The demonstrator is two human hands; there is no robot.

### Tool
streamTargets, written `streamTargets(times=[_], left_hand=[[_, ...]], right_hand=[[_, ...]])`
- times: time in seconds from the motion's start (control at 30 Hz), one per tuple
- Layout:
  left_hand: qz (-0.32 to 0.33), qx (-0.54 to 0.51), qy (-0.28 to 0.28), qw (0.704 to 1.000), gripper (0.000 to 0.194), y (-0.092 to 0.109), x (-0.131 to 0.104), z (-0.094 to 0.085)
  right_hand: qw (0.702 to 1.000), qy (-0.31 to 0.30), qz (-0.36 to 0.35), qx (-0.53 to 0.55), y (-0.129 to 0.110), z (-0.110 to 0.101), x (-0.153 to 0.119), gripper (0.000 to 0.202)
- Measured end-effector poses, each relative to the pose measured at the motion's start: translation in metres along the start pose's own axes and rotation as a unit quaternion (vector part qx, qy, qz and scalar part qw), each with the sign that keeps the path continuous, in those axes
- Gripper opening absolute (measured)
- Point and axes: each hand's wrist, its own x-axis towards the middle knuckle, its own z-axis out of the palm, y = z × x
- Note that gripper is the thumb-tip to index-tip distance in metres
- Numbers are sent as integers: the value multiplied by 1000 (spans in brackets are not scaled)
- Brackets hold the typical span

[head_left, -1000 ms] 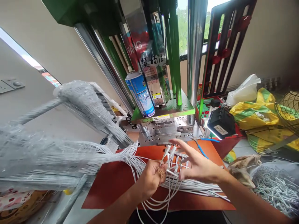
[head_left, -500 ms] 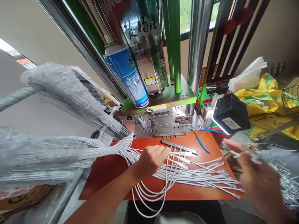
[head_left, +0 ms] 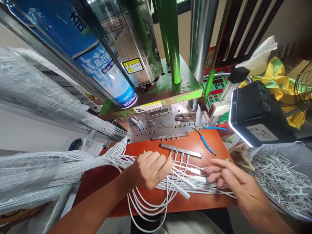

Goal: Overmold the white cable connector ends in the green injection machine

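My left hand is closed round several white cables over the reddish-brown board. Thick white moulded ends of these cables stick out to the right of my fist. My right hand hovers at the right of the board with fingers apart and slightly blurred; I see nothing in it. Its fingertips are near the moulded ends and the other cables lying beneath. Just beyond my left hand lies a narrow metal bar, with several cable plugs seated along its front edge. Looped cables hang over the board's near edge.
Blue-handled pliers lie behind the bar, before the press's metal bed. A green press plate overhangs it, with a spray can at left. A black lamp and a scrap-filled bin are right. Wrapped cable bundles extend left.
My right hand has come left from beside the bin to above the cables. The white piece seen in it earlier is gone from it. The view has shifted closer; my left fist keeps its hold.
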Motion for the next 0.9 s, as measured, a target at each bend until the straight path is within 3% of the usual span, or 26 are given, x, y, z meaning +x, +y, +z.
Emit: streamTargets(times=[0.07,0.17,0.4,0.6,0.7,0.77,0.83,0.87,0.9], left_hand=[[13,-5,-5,1000,25,0,2,-1],[18,-1,-13,1000,24,0,4,-3],[40,15,16,999,21,-2,3,-3],[48,34,15,998,27,12,4,-10],[46,34,20,998,29,17,-5,-15],[37,29,40,998,30,6,-22,-20],[-66,34,84,994,25,-19,-46,-26],[-171,35,115,978,26,-34,-58,-30],[-302,41,149,941,30,-46,-69,-34]], right_hand=[[993,-74,49,83,-18,32,12,46],[984,-92,78,133,-37,54,24,47],[989,-86,27,117,-38,55,16,35],[997,-10,-27,76,-33,64,5,31],[998,-12,-44,43,-29,65,7,31],[998,-26,-49,12,-24,61,12,31],[995,-16,-79,-54,-16,53,21,30],[988,0,-110,-106,-11,49,26,29],[975,14,-149,-166,-6,45,32,28]])
